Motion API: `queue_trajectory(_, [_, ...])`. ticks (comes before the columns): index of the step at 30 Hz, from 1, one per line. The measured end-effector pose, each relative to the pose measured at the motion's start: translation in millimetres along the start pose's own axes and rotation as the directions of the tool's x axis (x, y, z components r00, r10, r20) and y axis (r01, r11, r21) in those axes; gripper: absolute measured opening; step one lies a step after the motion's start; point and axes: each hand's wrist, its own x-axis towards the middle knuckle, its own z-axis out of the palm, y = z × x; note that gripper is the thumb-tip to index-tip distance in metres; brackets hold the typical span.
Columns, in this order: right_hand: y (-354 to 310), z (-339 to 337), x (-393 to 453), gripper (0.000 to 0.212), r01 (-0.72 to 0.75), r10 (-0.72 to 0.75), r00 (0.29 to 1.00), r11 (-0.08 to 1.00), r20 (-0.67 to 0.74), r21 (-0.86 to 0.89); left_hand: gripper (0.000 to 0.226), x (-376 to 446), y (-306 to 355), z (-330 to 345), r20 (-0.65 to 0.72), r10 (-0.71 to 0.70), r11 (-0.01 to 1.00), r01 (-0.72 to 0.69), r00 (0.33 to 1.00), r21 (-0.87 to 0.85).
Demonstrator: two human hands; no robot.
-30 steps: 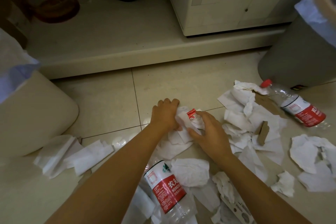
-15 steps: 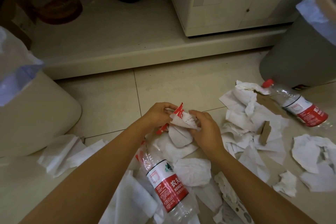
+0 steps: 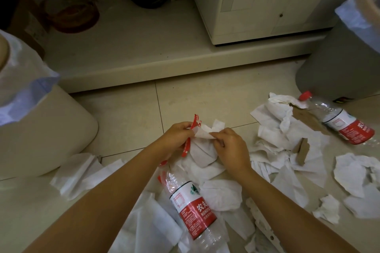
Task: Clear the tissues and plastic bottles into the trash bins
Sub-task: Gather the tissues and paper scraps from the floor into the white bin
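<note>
Pinching a red wrapper (image 3: 188, 141) in left hand (image 3: 176, 139), gripping tissue (image 3: 202, 146) with right hand (image 3: 230, 148), both raised over floor (image 3: 127, 121) middle; bottle (image 3: 193, 207) lay near front edge.

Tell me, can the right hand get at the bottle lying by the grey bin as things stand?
Probably not yet: the right hand is pinching a tissue wad together with the left hand. The bottle lies uncovered to the right, so once the hand lets go, nothing seems to block it.
</note>
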Motion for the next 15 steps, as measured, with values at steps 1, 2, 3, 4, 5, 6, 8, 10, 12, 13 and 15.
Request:
queue_trajectory(1, [-1,0,2,0.026,-0.019,0.019,1.000,1.000,-0.002,-0.001,0.023,-2,0,0,0.028,-0.011,0.999,0.012,1.000,-0.050])
queue_trajectory(2, [-2,0,5,0.024,-0.033,0.033,0.999,0.999,0.000,-0.007,0.022,-3,2,0,0.055,-0.018,0.996,0.023,0.998,-0.089])
queue_trajectory(3, [-3,1,6,0.021,-0.047,0.047,0.999,0.999,0.003,-0.013,0.023,-4,3,0,0.073,-0.014,0.993,0.023,0.997,-0.115])
queue_trajectory(4, [-4,3,8,0.018,-0.065,0.065,0.998,0.998,0.005,-0.012,0.025,-4,4,1,0.081,0.009,0.996,-0.001,0.997,-0.093])
queue_trajectory(5, [-5,4,8,0.016,-0.080,0.080,0.997,0.997,0.005,-0.007,0.028,-2,4,2,0.069,0.044,0.998,-0.041,0.997,-0.043])
queue_trajectory(6, [-5,6,9,0.014,-0.084,0.084,0.996,0.996,0.007,0.003,0.034,1,2,4,0.049,0.080,0.997,-0.081,0.996,0.018])
queue_trajectory(8, [-6,7,8,0.012,-0.057,0.057,0.998,0.997,0.016,0.055,0.044,7,-1,9,-0.022,0.114,0.991,-0.112,0.993,0.079])
queue_trajectory(10, [-5,5,5,0.015,-0.038,0.033,0.999,0.988,0.033,0.151,0.051,12,-3,11,-0.085,0.145,0.985,-0.136,0.986,0.104])
queue_trajectory(12, [-1,1,1,0.020,-0.034,0.027,0.999,0.974,0.034,0.222,0.055,15,-6,10,-0.130,0.168,0.982,-0.154,0.977,0.112])
queue_trajectory(13, [1,-2,0,0.022,-0.029,0.023,0.999,0.973,0.029,0.231,0.056,15,-7,8,-0.143,0.184,0.979,-0.169,0.972,0.111])
queue_trajectory(15, [3,-7,-2,0.026,-0.019,0.015,1.000,0.974,0.019,0.226,0.056,11,-6,3,-0.169,0.209,0.975,-0.193,0.963,0.107])
